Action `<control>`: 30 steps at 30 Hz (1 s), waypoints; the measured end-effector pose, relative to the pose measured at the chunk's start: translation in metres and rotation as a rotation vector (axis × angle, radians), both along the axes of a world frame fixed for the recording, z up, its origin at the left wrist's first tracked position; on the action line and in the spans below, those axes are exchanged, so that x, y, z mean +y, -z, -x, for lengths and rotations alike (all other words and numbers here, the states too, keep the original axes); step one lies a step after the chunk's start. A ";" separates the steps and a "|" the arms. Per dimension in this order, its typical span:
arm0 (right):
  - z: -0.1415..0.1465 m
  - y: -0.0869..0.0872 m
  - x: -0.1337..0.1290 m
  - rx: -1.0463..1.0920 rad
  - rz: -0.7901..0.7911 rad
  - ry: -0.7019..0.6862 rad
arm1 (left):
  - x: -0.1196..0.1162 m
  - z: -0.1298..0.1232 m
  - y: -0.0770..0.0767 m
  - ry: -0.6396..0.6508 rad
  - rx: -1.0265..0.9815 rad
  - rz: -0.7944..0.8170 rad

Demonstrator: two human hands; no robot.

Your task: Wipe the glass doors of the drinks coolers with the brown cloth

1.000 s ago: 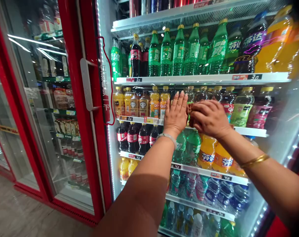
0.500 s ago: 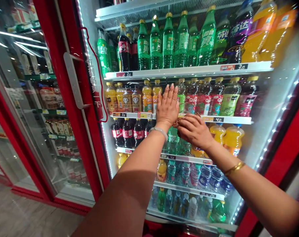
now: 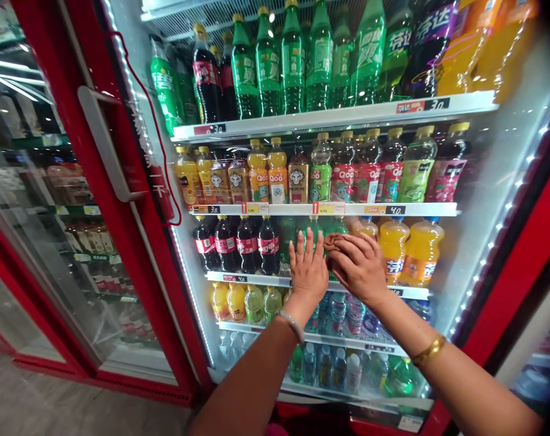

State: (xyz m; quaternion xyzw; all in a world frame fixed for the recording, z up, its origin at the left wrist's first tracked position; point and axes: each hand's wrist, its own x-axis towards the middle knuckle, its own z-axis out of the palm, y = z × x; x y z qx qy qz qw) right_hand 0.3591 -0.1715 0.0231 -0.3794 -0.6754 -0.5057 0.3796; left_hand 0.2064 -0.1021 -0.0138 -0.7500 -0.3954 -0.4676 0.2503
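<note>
My left hand (image 3: 308, 271) is spread flat with its fingers up, apparently against the clear glass door of a lit drinks fridge. A pale bangle (image 3: 293, 326) circles that wrist. Just to its right, my right hand (image 3: 360, 264) curls over a crumpled brown cloth (image 3: 334, 242), pressed toward the same glass. Part of the cloth is hidden under the fingers. A gold bangle (image 3: 430, 351) is on the right wrist. Behind both hands stand green bottles (image 3: 312, 225) and orange drink bottles (image 3: 394, 248), partly covered by them.
Several white shelves (image 3: 266, 209) carry rows of bottles, with cola bottles (image 3: 246, 245) on the left. The fridge has a red frame (image 3: 506, 284). Left of it, a second glass-fronted fridge has a grey door handle (image 3: 106, 145) beside its edge. Grey floor (image 3: 97, 402) shows at lower left.
Both hands have moved down the glass, from the Qoo bottle row to the shelf below. The brown cloth shows more clearly now. My view has shifted slightly.
</note>
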 end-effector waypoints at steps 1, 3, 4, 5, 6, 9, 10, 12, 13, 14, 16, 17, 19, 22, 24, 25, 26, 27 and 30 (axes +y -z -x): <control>-0.002 -0.010 0.001 -0.018 0.011 0.000 | -0.002 -0.003 0.006 -0.002 -0.011 0.016; -0.013 -0.024 0.000 0.000 0.012 0.003 | -0.006 -0.007 0.013 0.009 -0.031 0.041; -0.019 -0.023 -0.001 0.050 -0.006 0.005 | -0.006 -0.008 0.015 0.018 -0.039 0.051; -0.023 -0.017 -0.002 0.125 -0.037 0.006 | -0.006 -0.008 0.016 0.024 -0.045 0.057; -0.025 -0.007 -0.003 0.211 -0.079 0.009 | -0.005 -0.009 0.017 0.028 -0.050 0.058; -0.014 0.036 -0.003 0.340 -0.144 0.026 | 0.002 -0.011 0.024 0.022 -0.049 0.037; -0.007 0.046 -0.001 0.304 -0.123 0.023 | 0.006 -0.012 0.027 0.015 -0.048 0.022; 0.005 0.050 0.003 0.148 -0.042 0.004 | 0.012 -0.013 0.033 0.003 -0.053 -0.011; 0.007 0.043 0.004 0.065 -0.001 -0.013 | 0.014 -0.013 0.035 0.001 -0.062 -0.023; 0.006 0.031 0.005 0.002 0.028 -0.028 | 0.015 -0.013 0.037 0.006 -0.067 -0.030; -0.007 0.007 0.004 -0.003 0.050 -0.055 | 0.014 -0.012 0.037 0.029 -0.061 -0.022; -0.016 -0.002 0.003 0.062 0.024 -0.068 | 0.012 -0.012 0.036 0.041 -0.048 -0.015; -0.030 -0.001 0.002 0.226 -0.063 -0.071 | 0.010 -0.011 0.034 0.047 -0.022 -0.010; -0.025 0.039 0.001 0.487 -0.217 -0.016 | 0.008 -0.011 0.032 0.026 -0.025 -0.037; -0.006 0.072 0.004 0.536 -0.220 0.032 | 0.010 -0.012 0.033 0.042 -0.052 -0.079; 0.005 0.083 0.008 0.495 -0.198 0.037 | 0.011 -0.012 0.034 0.055 -0.071 -0.112; 0.014 0.088 0.011 0.428 -0.174 0.030 | 0.012 -0.013 0.035 0.067 -0.090 -0.146; 0.020 0.086 0.015 0.352 -0.151 0.021 | 0.014 -0.013 0.036 0.076 -0.109 -0.179; 0.014 0.050 0.018 0.190 -0.127 -0.006 | 0.017 -0.013 0.037 0.098 -0.134 -0.228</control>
